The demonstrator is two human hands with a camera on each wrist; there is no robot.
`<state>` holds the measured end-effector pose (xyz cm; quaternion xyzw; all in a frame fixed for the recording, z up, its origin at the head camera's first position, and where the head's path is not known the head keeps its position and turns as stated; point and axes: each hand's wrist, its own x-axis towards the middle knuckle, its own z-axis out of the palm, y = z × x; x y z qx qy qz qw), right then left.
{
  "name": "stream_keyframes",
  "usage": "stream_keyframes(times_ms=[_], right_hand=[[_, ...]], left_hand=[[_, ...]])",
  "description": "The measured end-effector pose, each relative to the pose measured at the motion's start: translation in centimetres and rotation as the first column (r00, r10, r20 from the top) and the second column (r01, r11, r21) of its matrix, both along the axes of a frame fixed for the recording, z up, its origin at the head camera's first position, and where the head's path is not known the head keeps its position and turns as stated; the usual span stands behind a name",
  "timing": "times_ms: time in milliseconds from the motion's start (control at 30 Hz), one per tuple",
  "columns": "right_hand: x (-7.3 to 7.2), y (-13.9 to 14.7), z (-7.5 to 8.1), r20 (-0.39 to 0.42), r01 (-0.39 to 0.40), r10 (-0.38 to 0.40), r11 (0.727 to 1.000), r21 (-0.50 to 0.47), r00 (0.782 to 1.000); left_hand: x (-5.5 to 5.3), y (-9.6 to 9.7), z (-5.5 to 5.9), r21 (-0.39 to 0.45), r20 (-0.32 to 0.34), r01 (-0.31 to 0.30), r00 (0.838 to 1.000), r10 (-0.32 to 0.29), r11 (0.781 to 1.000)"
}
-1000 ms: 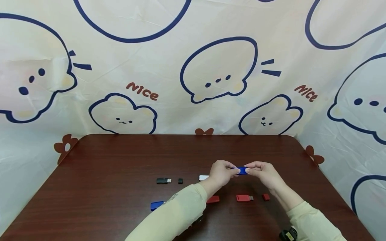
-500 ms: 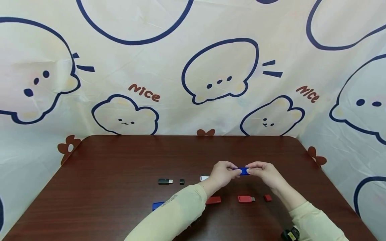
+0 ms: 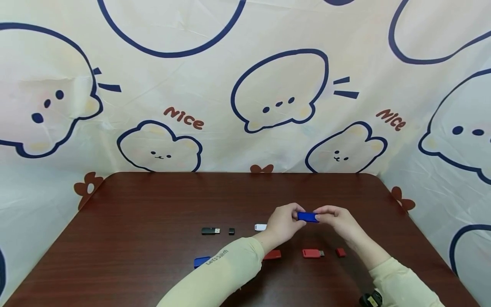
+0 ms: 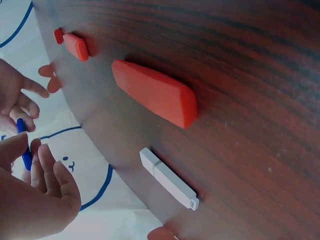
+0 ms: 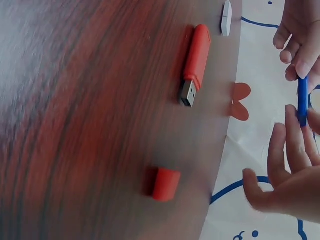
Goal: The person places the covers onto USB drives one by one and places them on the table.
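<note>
Above the table's right half, both hands meet at a blue USB stick [image 3: 308, 217], lying crosswise between them. The left hand [image 3: 284, 221] has its thumb and fingers about the stick's left end. At the opposite end, the right hand [image 3: 337, 219] pinches it between thumb and fingers. In the left wrist view the blue stick [image 4: 27, 157] shows edge-on between the fingertips. The right wrist view also shows the stick [image 5: 302, 97] spanning the two hands. Whether its cap is on cannot be told.
On the brown table [image 3: 153, 204] lie a black USB stick [image 3: 209, 231], its black cap [image 3: 232, 231] and a white stick [image 3: 260, 227]. Nearer are a blue piece [image 3: 201, 261], a red piece [image 3: 273, 254], an uncapped red stick [image 3: 311, 253] and a red cap [image 3: 340, 252].
The left thumb has slid down off the blue stick's face, so more of its length shows. The right hand keeps its grip nearly in place.
</note>
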<state>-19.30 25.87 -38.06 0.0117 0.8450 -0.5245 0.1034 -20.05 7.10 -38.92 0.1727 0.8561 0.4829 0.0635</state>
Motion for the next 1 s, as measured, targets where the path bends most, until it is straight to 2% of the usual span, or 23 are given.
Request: stream_keyframes(times_ms=[100, 200, 333, 500, 633, 767, 900, 1000], right_hand=[[0.12, -0.14, 0.05, -0.058, -0.060, 0.062, 0.998, 0.034, 0.996], [0.29, -0.39, 0.09, -0.141, -0.097, 0.112, 0.989, 0.113, 0.984], [0.48, -0.70, 0.12, -0.218, -0.067, 0.116, 0.973, 0.220, 0.969], [0.43, -0.60, -0.02, -0.236, -0.036, 0.104, 0.961, 0.273, 0.966], [0.35, -0.43, -0.10, -0.242, -0.045, 0.120, 0.954, 0.296, 0.963], [0.38, -0.36, -0.11, -0.252, -0.057, 0.141, 0.948, 0.313, 0.957], [0.44, -0.28, -0.12, -0.251, -0.060, 0.148, 0.943, 0.326, 0.957], [0.50, -0.27, -0.13, -0.248, -0.058, 0.147, 0.940, 0.335, 0.958]], left_hand=[[0.00, -0.06, 0.04, -0.007, -0.001, -0.019, 1.000, 0.019, 1.000], [-0.03, 0.00, -0.01, -0.009, -0.005, -0.022, 1.000, 0.022, 1.000], [-0.07, 0.16, -0.11, -0.020, -0.013, -0.014, 1.000, 0.014, 1.000], [-0.08, 0.25, -0.07, -0.094, -0.066, -0.010, 0.998, 0.004, 0.995], [-0.12, 0.25, -0.12, -0.171, -0.117, -0.007, 0.993, -0.014, 0.985], [-0.10, 0.15, -0.18, -0.216, -0.139, -0.007, 0.990, -0.024, 0.976], [-0.03, 0.02, -0.16, -0.246, -0.160, -0.020, 0.987, -0.020, 0.969], [0.12, 0.02, -0.09, -0.285, -0.207, -0.040, 0.978, -0.021, 0.958]])
